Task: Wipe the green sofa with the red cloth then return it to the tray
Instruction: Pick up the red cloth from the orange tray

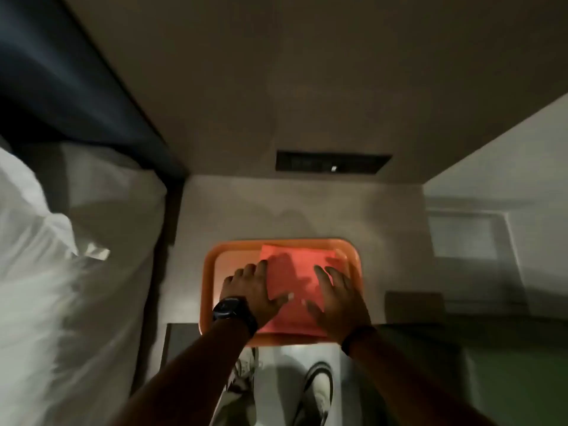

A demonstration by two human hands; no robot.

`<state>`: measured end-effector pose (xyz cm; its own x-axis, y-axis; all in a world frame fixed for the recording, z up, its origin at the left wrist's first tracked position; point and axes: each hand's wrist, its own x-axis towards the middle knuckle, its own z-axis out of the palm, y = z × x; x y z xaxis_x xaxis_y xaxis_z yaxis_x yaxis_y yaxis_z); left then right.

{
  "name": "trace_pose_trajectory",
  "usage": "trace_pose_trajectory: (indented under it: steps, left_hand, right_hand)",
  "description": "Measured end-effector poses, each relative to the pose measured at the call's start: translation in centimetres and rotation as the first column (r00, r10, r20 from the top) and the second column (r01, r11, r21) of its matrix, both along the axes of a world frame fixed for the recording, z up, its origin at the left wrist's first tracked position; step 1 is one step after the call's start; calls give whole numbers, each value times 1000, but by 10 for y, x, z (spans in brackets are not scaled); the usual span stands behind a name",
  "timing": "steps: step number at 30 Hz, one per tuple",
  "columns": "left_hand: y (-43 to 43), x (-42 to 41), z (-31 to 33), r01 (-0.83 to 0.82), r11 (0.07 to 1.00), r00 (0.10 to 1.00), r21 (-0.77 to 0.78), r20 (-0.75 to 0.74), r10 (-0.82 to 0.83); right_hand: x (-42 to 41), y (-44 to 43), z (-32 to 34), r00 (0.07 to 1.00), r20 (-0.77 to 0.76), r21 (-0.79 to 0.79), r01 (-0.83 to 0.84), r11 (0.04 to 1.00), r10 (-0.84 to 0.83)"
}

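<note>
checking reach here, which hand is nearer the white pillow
Left. The left hand, with the watch, rests on the left edge of the red cloth in the tray, on the pillow's side. The right hand rests on the cloth's right part, farther away.

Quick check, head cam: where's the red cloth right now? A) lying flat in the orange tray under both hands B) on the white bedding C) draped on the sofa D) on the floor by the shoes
A: the red cloth lies folded flat in the orange tray, with the left hand and right hand resting on its edges.
</note>
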<state>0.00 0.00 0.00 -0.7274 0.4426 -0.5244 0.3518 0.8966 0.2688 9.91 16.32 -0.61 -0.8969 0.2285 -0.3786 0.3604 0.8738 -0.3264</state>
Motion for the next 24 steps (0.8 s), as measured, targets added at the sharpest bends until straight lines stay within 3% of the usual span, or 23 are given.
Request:
trace_pose_trajectory:
  steps: [3, 6, 9, 11, 14, 16, 19, 21, 24]
  left_hand:
    - [-7, 18, -58, -326, 928, 921, -179, 161, 354]
    - [-5, 27, -88, -583, 755, 732, -299, 210, 648]
    - [-3, 29, -101, -716, 631, 582, -298, 245, 776]
    - [-3, 27, -104, -755, 610, 524, -241, 338, 782]
    - [-2, 24, -97, -675, 721, 626, -158, 394, 673]
    - [3, 22, -86, -574, 816, 759, -65, 333, 560]
    - [9, 23, -59, -318, 938, 943, 138, 151, 297]
    - [12, 26, -35, -136, 949, 991, 285, 22, 135]
    - [15, 31, 2, 37, 905, 997, 423, -79, -4]
  right_hand:
    - [7, -8, -50, 997, 78, -47, -10, 999, 13]
    - [3, -16, -75, 997, 71, -52, -9, 999, 13]
    - [-14, -22, -76, 998, 51, -45, -30, 999, 32]
    - [-30, -25, -70, 998, 39, -39, -52, 998, 54]
    - [-55, -26, -53, 989, -37, -24, -146, 989, 145]
    - [-72, -23, -41, 962, -61, 23, -267, 963, 268]
    - [-88, -15, -26, 875, 27, 138, -483, 865, 484]
    - [-89, -9, -13, 825, 77, 189, -563, 804, 560]
    - [-82, 1, 12, 828, 77, 153, -560, 814, 556]
